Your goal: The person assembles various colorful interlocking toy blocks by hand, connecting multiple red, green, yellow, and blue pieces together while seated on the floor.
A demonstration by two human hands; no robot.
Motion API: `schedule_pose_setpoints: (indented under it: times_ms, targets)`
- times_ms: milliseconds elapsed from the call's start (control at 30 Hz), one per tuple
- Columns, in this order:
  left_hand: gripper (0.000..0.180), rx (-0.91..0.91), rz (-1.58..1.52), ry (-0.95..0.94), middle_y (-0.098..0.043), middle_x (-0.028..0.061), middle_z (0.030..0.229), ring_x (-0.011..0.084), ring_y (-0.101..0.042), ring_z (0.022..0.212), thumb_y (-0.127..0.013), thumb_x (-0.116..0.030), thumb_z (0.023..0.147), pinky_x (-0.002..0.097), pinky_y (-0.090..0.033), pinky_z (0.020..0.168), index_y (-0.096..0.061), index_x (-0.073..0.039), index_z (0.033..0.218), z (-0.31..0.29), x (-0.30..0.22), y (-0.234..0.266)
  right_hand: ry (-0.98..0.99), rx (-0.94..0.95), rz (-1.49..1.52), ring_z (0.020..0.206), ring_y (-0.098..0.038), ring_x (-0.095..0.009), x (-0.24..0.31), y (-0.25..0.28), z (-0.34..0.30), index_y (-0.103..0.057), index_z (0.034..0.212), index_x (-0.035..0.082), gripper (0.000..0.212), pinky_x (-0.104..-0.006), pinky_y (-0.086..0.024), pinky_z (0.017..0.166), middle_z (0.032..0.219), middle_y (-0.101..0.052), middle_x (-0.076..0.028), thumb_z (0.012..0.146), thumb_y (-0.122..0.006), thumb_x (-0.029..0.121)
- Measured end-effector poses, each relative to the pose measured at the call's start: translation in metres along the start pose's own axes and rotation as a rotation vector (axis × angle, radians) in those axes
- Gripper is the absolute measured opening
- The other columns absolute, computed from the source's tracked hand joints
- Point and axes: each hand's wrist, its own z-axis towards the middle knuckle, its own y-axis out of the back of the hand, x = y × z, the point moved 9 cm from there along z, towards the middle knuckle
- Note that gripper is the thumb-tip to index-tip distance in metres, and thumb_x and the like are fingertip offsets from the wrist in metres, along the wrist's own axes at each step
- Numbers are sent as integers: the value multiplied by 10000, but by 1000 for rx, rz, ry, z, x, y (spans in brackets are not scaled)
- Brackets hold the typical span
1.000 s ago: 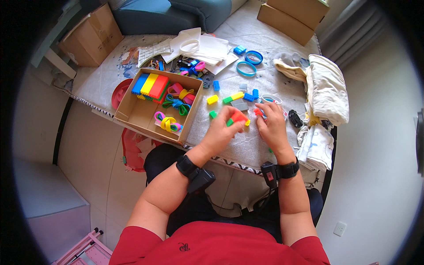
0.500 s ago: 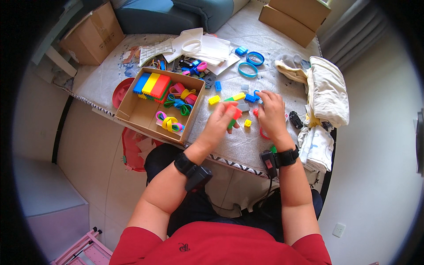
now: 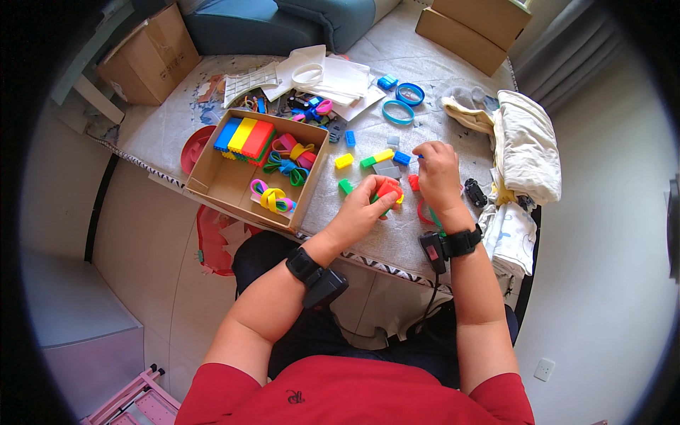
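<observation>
My left hand [image 3: 360, 211] is closed around a small stack of red and green toy building blocks [image 3: 387, 189], held low over the grey mat. To its right, my right hand [image 3: 440, 176] pinches a small blue block [image 3: 420, 156], mostly covered by the fingers. Loose blocks lie around both hands: a yellow one [image 3: 343, 161], a green one [image 3: 345, 186], a grey one [image 3: 387, 170], another blue one [image 3: 401, 158] and a red one [image 3: 414, 183] beside the right wrist. Farther off, a green block [image 3: 367, 162] touches a yellow one [image 3: 383, 155].
At left, an open cardboard box [image 3: 237, 199] holds coloured plates [image 3: 244, 136] and bundled bands [image 3: 273, 198]. Blue wristbands [image 3: 398, 112] and white papers [image 3: 340, 78] lie behind. A black toy car [image 3: 474, 192] and folded cloths [image 3: 528, 145] are at right.
My left hand has moved right and nearer with the red and green blocks, uncovering a green block on the mat. My right hand has lifted a blue block away from its neighbour.
</observation>
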Motion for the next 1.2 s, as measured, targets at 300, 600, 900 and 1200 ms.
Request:
schedule_pose_setpoints:
  times_ms: [300,600,900,1200]
  targets:
    - [410,3,-50,-17,-601,24,1196,102,-594,1035,-615,-137,950,249,-498,794,-470,-73,1328,0,-1,-3,-445,-35,782,828,-636,-145,-18,3,-48,-663,1048,23,198,-266,-510,695,974,-641,-85,864,-601,-16]
    - [455,-6,92,-156,-586,47,1164,113,-609,1022,-621,-99,925,254,-503,773,-441,-58,1341,7,8,3,-223,28,566,962,-608,-272,36,2,-74,-613,1138,39,316,-333,-507,773,1061,-613,-146,841,-580,-61]
    - [448,-36,66,-122,-595,51,1146,117,-631,957,-624,-107,916,244,-516,721,-449,-44,1324,3,6,7,-33,-42,277,1072,-567,-363,53,3,-84,-574,1189,20,407,-414,-459,933,1135,-604,-180,796,-598,-83]
    - [413,-334,259,-319,-584,45,1110,113,-582,901,-634,-108,906,244,-509,715,-499,-50,1292,-4,-21,52,-59,70,324,1078,-548,-349,50,-6,-79,-637,1117,52,402,-422,-448,948,1100,-600,-149,750,-574,-100]
